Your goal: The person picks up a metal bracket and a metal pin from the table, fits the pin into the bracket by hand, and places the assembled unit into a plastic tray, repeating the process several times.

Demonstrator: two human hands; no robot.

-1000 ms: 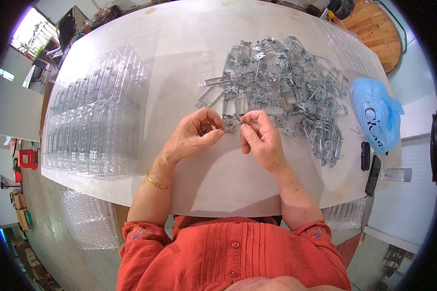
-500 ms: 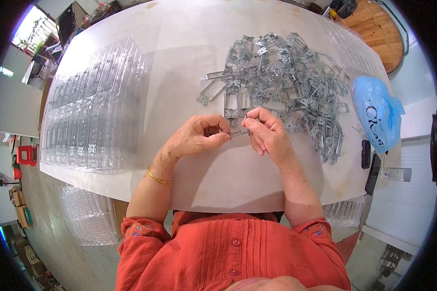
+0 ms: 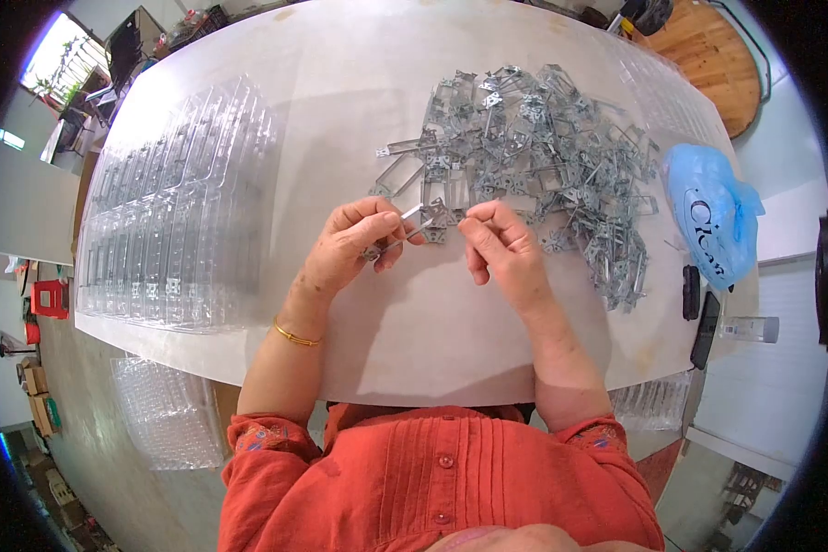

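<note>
My left hand [image 3: 348,247] is closed on a thin metal bracket [image 3: 419,229], whose bars stick out past the fingertips toward the right. Just across from it, my right hand [image 3: 504,247] has thumb and forefinger pinched together; whatever they hold, if anything, is too small to make out. A gap separates the two hands. Beyond them lies a tangled pile of similar metal brackets [image 3: 534,156], its nearest pieces close to the fingertips.
Stacked clear plastic trays [image 3: 170,198] with brackets in their slots stand on the left of the table [image 3: 340,120]. On the right are a blue plastic bag [image 3: 708,216], a black phone-like object [image 3: 706,329] and a clear plastic cylinder [image 3: 751,329]. More clear trays [image 3: 662,87] lie at the back right.
My left hand has moved slightly left and up, turning the bracket so its bars point up and right. My right hand has come off the bracket, leaving a gap between the hands.
</note>
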